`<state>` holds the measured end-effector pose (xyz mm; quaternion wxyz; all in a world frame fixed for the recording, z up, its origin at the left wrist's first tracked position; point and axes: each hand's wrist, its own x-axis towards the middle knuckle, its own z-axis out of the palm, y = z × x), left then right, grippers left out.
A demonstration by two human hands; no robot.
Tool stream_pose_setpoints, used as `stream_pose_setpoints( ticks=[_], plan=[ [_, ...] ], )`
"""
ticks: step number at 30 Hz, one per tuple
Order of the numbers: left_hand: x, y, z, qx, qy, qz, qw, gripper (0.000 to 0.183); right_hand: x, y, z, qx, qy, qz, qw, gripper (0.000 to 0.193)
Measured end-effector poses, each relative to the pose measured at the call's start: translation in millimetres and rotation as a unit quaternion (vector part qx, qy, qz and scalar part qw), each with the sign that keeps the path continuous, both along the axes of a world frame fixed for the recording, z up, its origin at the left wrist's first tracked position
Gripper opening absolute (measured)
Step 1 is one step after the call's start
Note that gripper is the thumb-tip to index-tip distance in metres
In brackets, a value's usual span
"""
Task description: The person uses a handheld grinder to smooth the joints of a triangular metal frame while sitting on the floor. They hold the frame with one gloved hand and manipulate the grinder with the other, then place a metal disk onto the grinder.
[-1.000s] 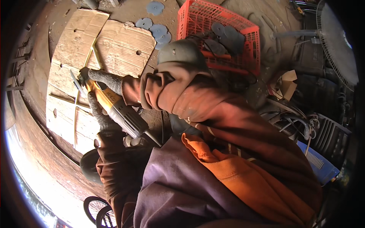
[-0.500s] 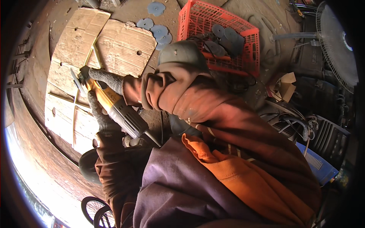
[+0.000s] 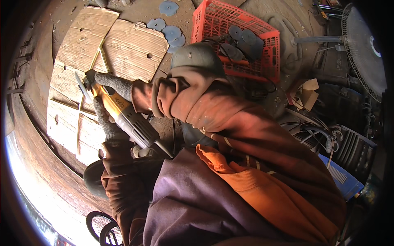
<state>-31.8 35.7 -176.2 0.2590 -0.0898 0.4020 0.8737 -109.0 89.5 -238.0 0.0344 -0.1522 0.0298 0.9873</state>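
Observation:
Both my hands, in grey knit gloves, hold a yellow and grey angle grinder point(image 3: 133, 125) above a flattened cardboard sheet. My right hand point(image 3: 113, 83) is closed round the front end near its dark head. From below and left, my left hand point(image 3: 104, 119) grips the yellow body. A thin pale disc point(image 3: 83, 87) sits on the tool's head, tilted over the cardboard point(image 3: 127, 45). Narrow brass-coloured strips lie on the sheet; one bent strip point(image 3: 99, 53) is beyond the tool, and another strip point(image 3: 79, 127) runs nearer. Whether the disc touches a strip, I cannot tell.
Several grey scalloped discs point(image 3: 168, 8) lie on the floor past the cardboard. A red plastic crate point(image 3: 269, 57) holds more discs and cables. At the right stand a fan point(image 3: 359, 45), a small open carton point(image 3: 310, 94) and a blue panel point(image 3: 340, 176). Bicycle wheels point(image 3: 98, 225) show lower left.
Almost nothing differs. The cardboard and the view have shifted very slightly; both hands stay on the angle grinder in the same place.

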Motion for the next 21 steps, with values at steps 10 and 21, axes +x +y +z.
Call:
stream_pose_setpoints(
  ticks=[10, 21],
  plan=[
    [-3, -11, -15, 0.051, -0.003, -0.002, 0.999, 0.055, 8, 9, 15, -0.024, 0.062, 0.040, 0.997, 0.023],
    [-1, -5, -17, 0.114, -0.016, -0.019, 0.993, 0.056, 1, 4, 6, -0.004, 0.031, -0.007, 0.999, 0.024]
  ],
)
